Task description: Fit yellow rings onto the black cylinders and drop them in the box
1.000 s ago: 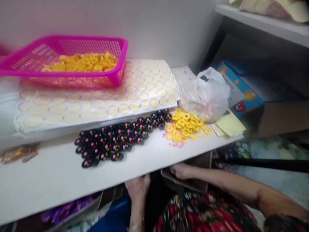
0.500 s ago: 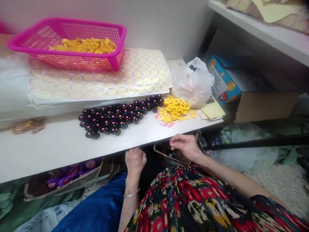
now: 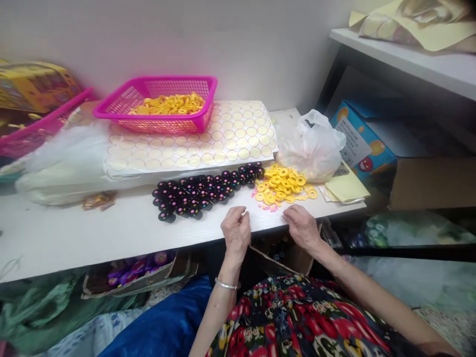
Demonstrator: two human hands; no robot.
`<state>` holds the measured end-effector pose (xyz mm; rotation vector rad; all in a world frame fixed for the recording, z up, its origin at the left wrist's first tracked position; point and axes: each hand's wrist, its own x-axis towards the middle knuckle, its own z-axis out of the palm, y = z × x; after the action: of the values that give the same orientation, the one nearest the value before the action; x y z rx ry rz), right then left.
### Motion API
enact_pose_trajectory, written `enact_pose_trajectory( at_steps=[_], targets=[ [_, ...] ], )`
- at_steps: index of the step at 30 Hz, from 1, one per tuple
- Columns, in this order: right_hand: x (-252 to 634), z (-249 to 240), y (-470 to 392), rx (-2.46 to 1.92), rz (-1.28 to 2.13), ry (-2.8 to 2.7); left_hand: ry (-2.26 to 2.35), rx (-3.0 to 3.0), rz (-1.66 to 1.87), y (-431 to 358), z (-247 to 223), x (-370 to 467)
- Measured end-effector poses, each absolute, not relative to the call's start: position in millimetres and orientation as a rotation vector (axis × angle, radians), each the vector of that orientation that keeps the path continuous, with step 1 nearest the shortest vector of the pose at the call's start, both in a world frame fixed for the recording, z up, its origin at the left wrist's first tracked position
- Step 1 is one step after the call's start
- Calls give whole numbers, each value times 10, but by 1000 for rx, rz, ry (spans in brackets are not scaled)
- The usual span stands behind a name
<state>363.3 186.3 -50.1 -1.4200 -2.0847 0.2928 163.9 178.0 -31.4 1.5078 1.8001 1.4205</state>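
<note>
Both hands at the table [image 3: 111, 238] front edge, well apart from each other. Left hand [image 3: 236, 229]: fingers curled in, thumb near the index; can't tell if anything is inside. It's just in front of the black pieces [image 3: 201, 192], not on them. Right hand [image 3: 302, 225]: fingertips bunched together, just beside the pink beads [image 3: 269, 207]; view's too coarse to say whether a bead is pinched in there. Black pieces sit in a slanted block of rows on the table, pink and coloured dots on top. Yellow rings [image 3: 286, 184] are in a loose pile at the right end of that block, pink beads along the pile's near side. White bag [image 3: 312, 146] stands behind the rings, papers [image 3: 345, 187] to its right. Pink basket [image 3: 159, 124] holds more yellow parts [image 3: 167, 105] and rests on the sticker sheets [image 3: 238, 144], behind the black pieces.
</note>
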Motion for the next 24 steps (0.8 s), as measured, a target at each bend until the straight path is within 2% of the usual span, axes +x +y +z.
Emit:
enact_pose_trajectory(
  at_steps=[4,10,18,24],
  targets=[
    [3652,-570,1932,-1509,110,-2180,2108,1279,1564,1924,-434,1599],
    [3650,-586,1964,-1530,122,-2172,2365,1059,1402,2097,-495,1414],
    [3880,-544,2038,-1661,46,-2111,2471,1070,1366,2299,-410,1410],
    [3907,-547,2110,-1543,105,-2169,2438,1226,1327,2196,-361,1480]
  ],
)
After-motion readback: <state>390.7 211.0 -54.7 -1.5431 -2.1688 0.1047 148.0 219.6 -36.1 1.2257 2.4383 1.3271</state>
